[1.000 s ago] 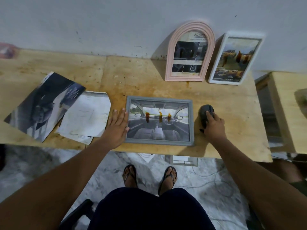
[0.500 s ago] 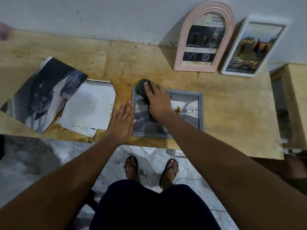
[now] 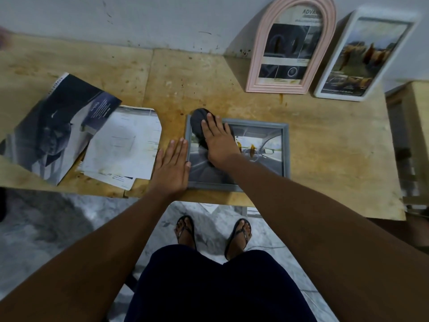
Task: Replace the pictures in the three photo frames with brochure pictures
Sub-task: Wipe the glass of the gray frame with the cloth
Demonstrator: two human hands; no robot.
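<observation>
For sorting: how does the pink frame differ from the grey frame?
The pink frame is arched and leans upright on the wall; the grey frame is rectangular and lies flat on the table. The right hand presses a dark cloth on the grey frame, not the pink frame. Both hold printed pictures.

Wood table (image 3: 325, 159): 3 frames (image 3: 287, 149), brochure (image 3: 58, 126), loose pgs (image 3: 123, 145).

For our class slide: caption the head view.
Right hand presses a dark cloth on the grey frame; left hand steadies its edge.

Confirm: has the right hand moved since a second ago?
Yes. The right hand crossed leftward with the dark object, from the table right of the grey frame onto its far-left corner.
</observation>
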